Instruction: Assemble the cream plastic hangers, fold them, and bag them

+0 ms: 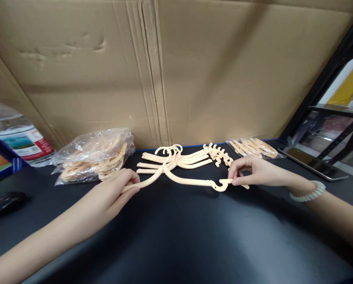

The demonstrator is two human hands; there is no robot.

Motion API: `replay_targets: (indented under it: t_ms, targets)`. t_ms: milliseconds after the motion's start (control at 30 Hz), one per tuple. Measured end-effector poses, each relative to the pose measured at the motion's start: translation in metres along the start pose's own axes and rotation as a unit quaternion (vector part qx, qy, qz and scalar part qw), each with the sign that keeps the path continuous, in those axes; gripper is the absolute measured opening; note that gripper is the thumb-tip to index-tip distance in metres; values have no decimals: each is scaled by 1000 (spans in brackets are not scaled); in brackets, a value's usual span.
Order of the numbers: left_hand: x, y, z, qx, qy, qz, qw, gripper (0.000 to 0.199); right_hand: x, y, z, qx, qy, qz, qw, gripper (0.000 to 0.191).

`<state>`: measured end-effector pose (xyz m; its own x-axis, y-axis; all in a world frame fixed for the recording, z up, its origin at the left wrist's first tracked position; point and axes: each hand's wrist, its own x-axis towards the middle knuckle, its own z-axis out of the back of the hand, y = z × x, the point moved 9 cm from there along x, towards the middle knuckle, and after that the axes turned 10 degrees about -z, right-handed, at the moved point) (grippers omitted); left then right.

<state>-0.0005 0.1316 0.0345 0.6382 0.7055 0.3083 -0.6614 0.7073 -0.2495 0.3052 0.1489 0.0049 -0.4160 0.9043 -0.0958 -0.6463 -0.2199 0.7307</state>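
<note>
A cream plastic clothes hanger [188, 182] is stretched between my two hands, its curved hook toward the back. My left hand [117, 187] pinches the end of the hanger's left arm between thumb and fingers. At the other end, a small cream hooked end piece [220, 187] meets the tip of the right arm. My right hand [251, 170] is closed on that piece, and a thin end of it sticks out below the fingers. Whether the two parts are locked together I cannot tell. Several similar hangers [194, 161] lie just behind, beside a pile of small hooked pieces [216, 153].
A clear bag of cream parts [96, 156] sits at left; a flatter bag [253, 147] lies back right. A large bottle [25, 138] and black mouse [5, 202] are far left. A flat dark-screened device [312, 161] lies right. Cardboard [217, 75] walls the back.
</note>
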Motion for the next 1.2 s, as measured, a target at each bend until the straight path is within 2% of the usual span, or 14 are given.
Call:
replay_targets:
  t_ms: [100,200,300,400,633,867,1200]
  targets:
    - [-2,-14,2,23,43,-30,998,26,-1,1,-8,-77,27,15,997,20]
    - [-6,-23,-7,38,99,-55,993,25,-4,1,-11,-124,48,30,991,20]
    - [-11,-24,-18,57,135,-68,987,23,-6,2,-12,-163,55,46,984,17]
    - [-13,-19,-26,63,153,-74,983,24,-6,-2,-13,-178,62,28,982,15]
    - [-10,-16,-25,65,140,-84,984,23,-5,-12,-13,-154,70,-14,986,18]
    - [-7,-12,-24,76,134,-83,985,24,-4,-14,-8,-163,41,-12,986,18]
    - [-2,-8,-24,74,125,-77,986,25,-4,-12,-7,-156,32,-30,987,25]
